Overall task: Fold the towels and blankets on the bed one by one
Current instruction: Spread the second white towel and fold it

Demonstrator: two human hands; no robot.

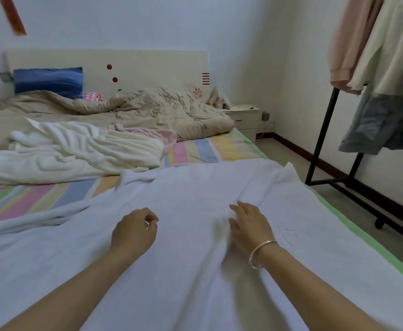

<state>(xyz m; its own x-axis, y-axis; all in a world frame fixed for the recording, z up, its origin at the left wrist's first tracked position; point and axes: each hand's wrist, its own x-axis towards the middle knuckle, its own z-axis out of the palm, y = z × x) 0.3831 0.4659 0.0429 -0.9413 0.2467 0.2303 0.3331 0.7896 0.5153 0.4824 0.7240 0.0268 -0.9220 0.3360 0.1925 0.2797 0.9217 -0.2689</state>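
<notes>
A large white terry towel (195, 187) lies spread over the near half of the bed, on the pastel-striped sheet (207, 149). Its far edge is rumpled and a raised fold runs down its middle.

The left hand (133, 231) sits over the towel left of that fold, knuckles up. Its fingers (151, 219) are curled in towards the thumb; I cannot tell whether they pinch any cloth. The right hand (250, 225) lies on the towel just beside the fold, its fingers stretched forward and slightly blurred, gripping nothing. A thin silver bangle (262, 254) circles that wrist.

Beyond the towel, to the left, a cream fluffy blanket (76, 149) lies crumpled on the sheet. A pale pink towel (152, 134) is bunched against its far side. Further back a beige quilted duvet (159, 108) is heaped across the bed, with a blue velvet pillow (48, 80) leaning on the cream headboard (148, 65).

A white nightstand (243, 115) stands in the corner. On the right a black metal clothes rack (324, 130) holds hanging garments.
</notes>
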